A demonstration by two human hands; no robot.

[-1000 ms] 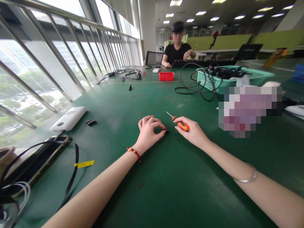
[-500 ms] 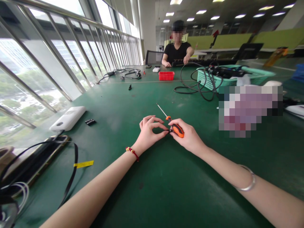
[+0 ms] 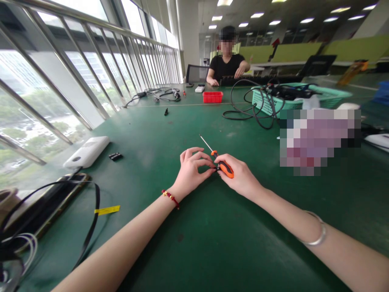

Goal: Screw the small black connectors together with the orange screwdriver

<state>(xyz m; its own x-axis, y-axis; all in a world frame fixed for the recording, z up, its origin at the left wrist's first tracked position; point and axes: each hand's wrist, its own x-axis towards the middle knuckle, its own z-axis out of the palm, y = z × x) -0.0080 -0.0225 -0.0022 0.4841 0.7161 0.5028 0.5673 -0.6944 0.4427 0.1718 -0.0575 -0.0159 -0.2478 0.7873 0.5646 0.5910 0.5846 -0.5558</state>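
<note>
An orange and black screwdriver lies in my right hand, its thin metal shaft pointing away and to the left. My left hand pinches a small black piece between thumb and forefinger, with the other fingers loosely curled above. That piece sits right beside the screwdriver's handle, between the two hands; its kind is too small to make out. The right fingertips meet it or come very close. Both hands are over the green tabletop, and the shaft's tip touches nothing I can see.
Left of me are a white device, a small black part, a phone-like slab and a black cable. Farther back stand a red bin and a teal basket with cables. A person sits across the table.
The screwdriver and my right hand have shifted slightly to the left and down, and the handle is tilted a little differently. My left wrist has turned slightly; its pinch on the black piece stays.
</note>
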